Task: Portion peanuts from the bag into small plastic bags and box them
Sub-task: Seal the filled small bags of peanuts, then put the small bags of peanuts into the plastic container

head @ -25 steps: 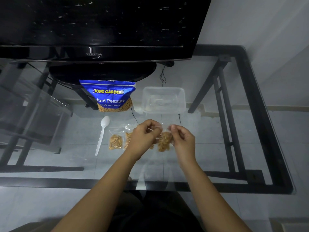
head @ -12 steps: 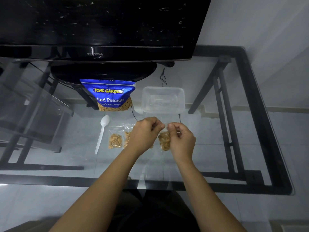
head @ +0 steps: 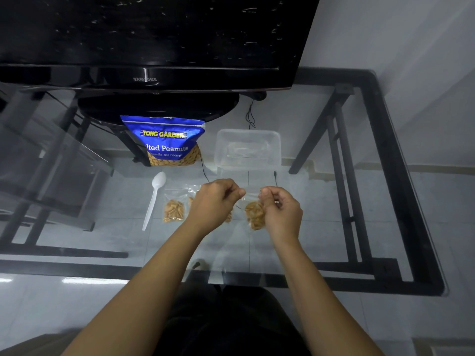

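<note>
Clear small bag [head: 254, 214] of peanuts hangs pinched between left hand [head: 214, 202] and right hand [head: 281, 211].

The blue peanut bag [head: 164, 140], standing left of centre in the frame, carries the brand "TONG GARDEN" in yellow capitals across a dark band near its top. Below that, white letters read "lted Peanuts", the start of the first word cut off at the bag's left edge. A smaller line of white script under it is too fine to read. On the lower bezel of the black television [head: 144, 34], in the upper left of the frame, the maker's name "SAMSUNG" shows faintly in grey.
</note>
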`<action>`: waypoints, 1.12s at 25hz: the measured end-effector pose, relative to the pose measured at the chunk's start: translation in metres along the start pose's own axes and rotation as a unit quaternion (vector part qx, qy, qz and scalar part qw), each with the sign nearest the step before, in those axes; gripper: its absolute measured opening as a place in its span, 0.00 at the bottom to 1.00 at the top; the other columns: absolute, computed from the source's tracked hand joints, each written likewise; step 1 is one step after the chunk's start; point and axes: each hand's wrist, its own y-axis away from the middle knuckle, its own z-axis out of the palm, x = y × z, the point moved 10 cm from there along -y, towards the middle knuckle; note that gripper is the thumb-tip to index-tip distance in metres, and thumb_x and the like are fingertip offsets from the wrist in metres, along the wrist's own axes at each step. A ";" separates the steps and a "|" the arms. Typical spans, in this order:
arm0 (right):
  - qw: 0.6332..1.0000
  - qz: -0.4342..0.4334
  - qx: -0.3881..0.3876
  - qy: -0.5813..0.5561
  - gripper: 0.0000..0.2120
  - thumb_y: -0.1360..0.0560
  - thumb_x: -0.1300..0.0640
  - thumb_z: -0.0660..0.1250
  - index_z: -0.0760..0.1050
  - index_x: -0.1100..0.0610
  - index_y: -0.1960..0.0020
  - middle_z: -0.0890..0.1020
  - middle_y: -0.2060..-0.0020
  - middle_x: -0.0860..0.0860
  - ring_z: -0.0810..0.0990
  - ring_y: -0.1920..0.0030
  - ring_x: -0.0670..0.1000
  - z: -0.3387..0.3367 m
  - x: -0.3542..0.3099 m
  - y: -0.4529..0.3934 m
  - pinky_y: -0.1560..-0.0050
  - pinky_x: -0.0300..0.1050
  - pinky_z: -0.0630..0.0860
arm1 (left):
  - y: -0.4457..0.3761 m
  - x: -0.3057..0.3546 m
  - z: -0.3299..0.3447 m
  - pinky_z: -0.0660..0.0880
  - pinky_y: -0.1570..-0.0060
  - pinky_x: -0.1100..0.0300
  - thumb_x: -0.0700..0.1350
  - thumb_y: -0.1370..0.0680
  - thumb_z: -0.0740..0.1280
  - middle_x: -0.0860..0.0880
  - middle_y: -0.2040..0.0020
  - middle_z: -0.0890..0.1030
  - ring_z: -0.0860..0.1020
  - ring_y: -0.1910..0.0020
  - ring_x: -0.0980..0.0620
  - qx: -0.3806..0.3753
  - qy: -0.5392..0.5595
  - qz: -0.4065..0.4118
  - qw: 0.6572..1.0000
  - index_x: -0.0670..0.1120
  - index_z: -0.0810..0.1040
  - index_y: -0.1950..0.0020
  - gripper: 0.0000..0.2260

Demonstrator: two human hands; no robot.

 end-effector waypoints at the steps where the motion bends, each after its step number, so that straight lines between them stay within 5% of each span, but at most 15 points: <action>1: 0.999 0.024 -0.011 -0.033 0.05 0.24 0.54 0.65 0.77 0.48 0.57 0.83 0.60 0.44 0.81 0.57 0.44 0.002 0.004 0.000 0.56 0.38 0.77 | 0.003 -0.003 0.000 0.74 0.63 0.56 0.49 0.22 0.62 0.46 0.62 0.80 0.78 0.63 0.50 0.002 0.052 -0.016 0.999 0.45 0.78 0.57 0.10; 4: 0.978 0.126 -0.032 -0.164 0.05 0.23 0.55 0.64 0.78 0.50 0.56 0.83 0.58 0.47 0.82 0.56 0.46 0.010 0.021 -0.003 0.61 0.38 0.77 | 0.023 -0.021 0.029 0.79 0.56 0.58 0.50 0.22 0.62 0.48 0.54 0.80 0.81 0.56 0.51 -0.073 0.269 -0.122 0.953 0.48 0.75 0.44 0.10; 8: 0.968 0.167 -0.048 -0.180 0.04 0.23 0.55 0.64 0.78 0.53 0.52 0.83 0.54 0.48 0.82 0.53 0.48 0.020 0.046 -0.015 0.55 0.42 0.80 | 0.037 -0.049 0.052 0.80 0.56 0.60 0.36 0.26 0.67 0.45 0.61 0.79 0.81 0.57 0.47 -0.050 0.306 -0.174 0.935 0.42 0.72 0.43 0.12; 11: 0.993 0.093 -0.063 -0.036 0.04 0.25 0.56 0.67 0.79 0.52 0.52 0.82 0.54 0.45 0.80 0.53 0.46 0.024 0.051 -0.028 0.51 0.39 0.78 | 0.029 -0.055 0.043 0.77 0.58 0.61 0.36 0.26 0.67 0.42 0.63 0.80 0.81 0.60 0.48 0.030 0.207 -0.146 0.967 0.42 0.73 0.45 0.10; 14: 0.990 0.019 -0.026 0.136 0.06 0.26 0.55 0.68 0.81 0.53 0.51 0.84 0.55 0.46 0.80 0.57 0.44 0.024 0.047 -0.042 0.60 0.31 0.72 | 0.014 -0.040 0.041 0.75 0.56 0.60 0.37 0.25 0.66 0.42 0.59 0.83 0.80 0.60 0.47 0.054 0.012 -0.052 0.997 0.40 0.78 0.43 0.10; 16: 0.972 0.019 -0.008 0.236 0.07 0.26 0.53 0.67 0.81 0.51 0.49 0.84 0.53 0.46 0.80 0.58 0.46 0.026 0.049 -0.047 0.66 0.35 0.70 | 0.007 -0.031 0.053 0.77 0.60 0.57 0.34 0.26 0.65 0.39 0.58 0.81 0.80 0.63 0.44 0.021 -0.078 -0.011 0.997 0.38 0.80 0.48 0.09; 20: 0.955 0.001 0.013 0.296 0.14 0.27 0.53 0.67 0.76 0.52 0.42 0.79 0.50 0.47 0.78 0.52 0.51 0.026 0.045 -0.049 0.59 0.41 0.70 | 0.007 -0.022 0.060 0.72 0.73 0.61 0.34 0.29 0.69 0.40 0.63 0.79 0.79 0.72 0.42 0.010 -0.147 0.059 0.987 0.38 0.81 0.56 0.04; 24: 0.974 -0.103 0.104 0.174 0.14 0.24 0.57 0.65 0.73 0.56 0.39 0.77 0.48 0.51 0.76 0.48 0.51 0.000 0.005 -0.061 0.53 0.37 0.72 | -0.026 -0.040 -0.002 0.77 0.55 0.56 0.39 0.23 0.64 0.38 0.48 0.79 0.80 0.56 0.43 0.151 -0.030 -0.027 0.988 0.38 0.76 0.40 0.13; 28: 0.991 0.000 -0.002 0.134 0.28 0.22 0.52 0.61 0.55 0.58 0.26 0.65 0.28 0.54 0.64 0.29 0.51 0.020 0.018 -0.094 0.29 0.44 0.62 | -0.062 -0.068 0.002 0.70 0.39 0.54 0.45 0.21 0.61 0.40 0.33 0.72 0.73 0.36 0.44 0.097 0.098 -0.180 0.974 0.38 0.61 0.27 0.24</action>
